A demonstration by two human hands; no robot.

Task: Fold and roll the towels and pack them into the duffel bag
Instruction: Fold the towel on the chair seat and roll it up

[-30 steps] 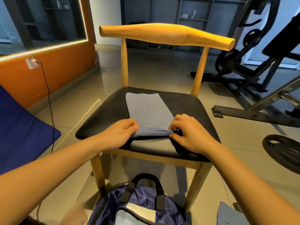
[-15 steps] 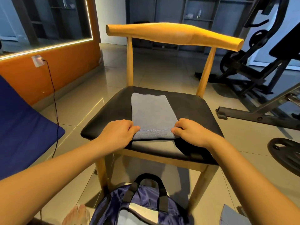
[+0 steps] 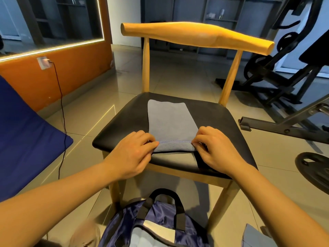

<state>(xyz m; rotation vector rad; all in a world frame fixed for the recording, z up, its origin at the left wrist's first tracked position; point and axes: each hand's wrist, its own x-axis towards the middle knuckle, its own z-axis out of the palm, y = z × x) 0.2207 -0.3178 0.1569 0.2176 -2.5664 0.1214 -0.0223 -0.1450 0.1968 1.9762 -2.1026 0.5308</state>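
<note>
Both hands are at the near hem of the towel. The left hand has its fingers curled over the left corner and the right hand pinches the right corner, knuckles up. The hem is turned over into a short first lip, so both hands grip cloth and neither is loose.

Progress, as a guess: early to middle. The towel is already folded into a narrow strip lying lengthwise on the chair seat, far end flat near the backrest. The roll is only just begun at the near end; most of the strip is unrolled. Left to do: roll it to the far end, then drop it in the bag.

The duffel bag sits open on the floor, right under the front of the chair between the forearms. Something pale shows in its mouth; I can't tell if it is a packed towel or lining. A second grey cloth pokes in at the bottom right, likely another towel waiting.

Pose: both forearms reach forward and converge on the seat, wrists low, hands level with each other and one towel-width apart.
</note>
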